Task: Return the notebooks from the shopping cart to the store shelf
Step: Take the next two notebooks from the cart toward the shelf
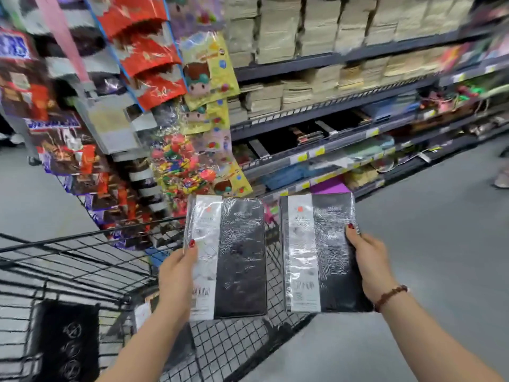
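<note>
I hold two black notebooks in clear wrap, each with a white label strip down its left side. My left hand [177, 274] grips the left notebook [239, 257] by its left edge, thumb on the label. My right hand [370, 260] grips the right notebook [330, 255] by its right edge, thumb on the cover. Both are upright, side by side, above the front end of the black wire shopping cart [82, 257]. The store shelf [316, 111] with stacked notebooks rises ahead and to the right.
A black item [66, 337] lies in the cart at lower left. Hanging racks of candy and snack bags [154, 78] crowd the left, just beyond the cart. Grey aisle floor [440, 230] stretches to the right, with someone's foot [501, 177] at the far right edge.
</note>
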Demonstrator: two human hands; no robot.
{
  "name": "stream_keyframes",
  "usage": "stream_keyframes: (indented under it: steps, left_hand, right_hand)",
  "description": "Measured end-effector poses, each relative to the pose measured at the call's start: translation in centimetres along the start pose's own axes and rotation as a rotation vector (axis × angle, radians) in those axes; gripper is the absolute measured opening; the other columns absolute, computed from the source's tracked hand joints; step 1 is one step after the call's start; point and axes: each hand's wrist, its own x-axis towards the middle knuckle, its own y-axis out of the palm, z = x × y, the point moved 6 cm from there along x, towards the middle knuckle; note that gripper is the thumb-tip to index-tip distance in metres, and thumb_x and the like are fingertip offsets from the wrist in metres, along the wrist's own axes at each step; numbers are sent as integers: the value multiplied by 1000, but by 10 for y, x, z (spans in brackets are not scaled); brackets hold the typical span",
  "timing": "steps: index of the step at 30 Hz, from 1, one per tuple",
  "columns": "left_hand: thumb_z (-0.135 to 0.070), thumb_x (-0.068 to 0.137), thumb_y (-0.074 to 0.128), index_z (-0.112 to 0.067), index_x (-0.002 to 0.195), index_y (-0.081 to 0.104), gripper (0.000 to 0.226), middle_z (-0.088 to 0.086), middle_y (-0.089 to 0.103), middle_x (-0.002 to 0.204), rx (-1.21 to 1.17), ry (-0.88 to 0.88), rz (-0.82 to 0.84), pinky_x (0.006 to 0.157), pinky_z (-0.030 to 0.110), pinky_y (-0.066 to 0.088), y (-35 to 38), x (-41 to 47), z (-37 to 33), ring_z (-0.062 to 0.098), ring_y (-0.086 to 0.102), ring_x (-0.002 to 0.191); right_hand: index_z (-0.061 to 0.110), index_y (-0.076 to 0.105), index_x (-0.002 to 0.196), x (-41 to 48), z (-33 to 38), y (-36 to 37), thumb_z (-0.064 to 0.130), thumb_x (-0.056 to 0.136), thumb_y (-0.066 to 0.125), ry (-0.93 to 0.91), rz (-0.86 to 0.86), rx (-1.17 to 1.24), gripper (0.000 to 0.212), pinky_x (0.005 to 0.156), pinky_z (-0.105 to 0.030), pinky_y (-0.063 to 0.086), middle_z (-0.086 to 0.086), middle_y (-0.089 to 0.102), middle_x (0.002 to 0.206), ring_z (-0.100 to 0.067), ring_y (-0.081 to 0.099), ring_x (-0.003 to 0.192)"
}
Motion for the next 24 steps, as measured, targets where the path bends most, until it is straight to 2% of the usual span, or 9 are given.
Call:
stream_keyframes:
  steps: [3,5,6,9,13,15,18,21,24]
  left_hand:
    - [-29,90,55,-16,85,60,15,8,68,85,-42,-38,33,70,35,47,59,-22,2,20,61,66]
    - [-24,94,50,-14,88,58,13,-4,69,62,-46,-64,58,42,20,48,102,-38,6,4,61,43]
    - [-23,96,49,-14,91,56,12,-5,67,61,-47,-70,67,35,19,45,122,-46,8,3,60,41]
    - [-29,95,51,-14,100,53,16,3,58,90,-56,-99,58,65,32,46,169,-67,15,20,58,74]
    - [-39,84,60,-9,102,61,35,22,62,111,-42,-126,44,94,61,39,205,-73,26,32,57,93]
    - [-42,80,62,-7,105,62,43,23,61,118,-24,-133,54,98,63,35,224,-73,23,38,58,101]
    - [-40,85,59,-6,111,60,43,21,63,114,-10,-122,61,90,53,42,246,-64,19,35,59,95]
    - [-44,79,63,-8,112,61,48,20,64,116,-16,-117,59,95,63,42,265,-44,21,42,59,104]
    - [-48,72,63,-12,104,65,49,17,66,111,-37,-133,42,95,61,42,283,-16,29,45,59,105]
  right_hand:
    - [6,65,73,19,9,-50,24,90,60,-19,3,1,25,62,-30,49,-13,67,72,-25,62,67]
    - [8,64,69,33,13,-84,23,90,60,-26,8,1,26,53,-22,47,-4,67,60,-19,63,59]
    - [7,64,69,40,14,-100,22,90,59,-20,12,-1,26,48,-18,45,1,66,54,-15,62,53]
    - [4,65,71,59,16,-145,22,89,60,7,18,17,26,42,-16,44,3,64,49,-16,61,49]
    - [13,54,56,80,22,-184,21,90,60,33,3,39,36,42,-16,39,7,56,39,-10,54,39]
    - [14,55,57,92,24,-198,23,88,63,42,-10,40,34,52,-24,42,3,59,45,-17,57,48]
    - [14,56,59,115,25,-209,23,88,64,59,-20,35,31,55,-28,43,1,61,52,-20,57,55]
    - [9,63,70,141,27,-207,23,88,63,84,-3,45,23,64,-31,49,-9,68,70,-25,63,66]
    - [6,65,75,175,33,-201,23,89,62,90,9,24,22,62,-30,50,-13,69,74,-26,64,66]
